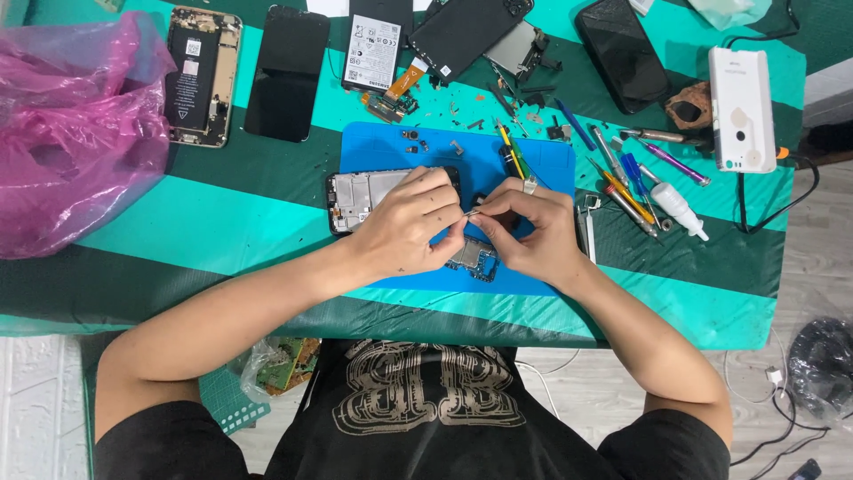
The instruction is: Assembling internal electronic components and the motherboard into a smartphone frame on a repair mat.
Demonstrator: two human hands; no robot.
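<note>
My left hand (413, 222) and my right hand (531, 233) meet over a blue work mat (373, 147), fingertips pinched together on a small metal part (471, 213). A green circuit board (471, 258) lies on the mat just under the hands. A stripped phone frame (360, 196) lies on the mat under my left hand's knuckles. A ring shows on my right hand.
Green striped table cloth (222, 231). Pink plastic bag (75, 133) at left. An opened phone (204, 76), a dark screen (287, 73), a battery (373, 52), more phones and a white phone (742, 108) lie behind. Screwdrivers and tweezers (626, 182) lie to the right.
</note>
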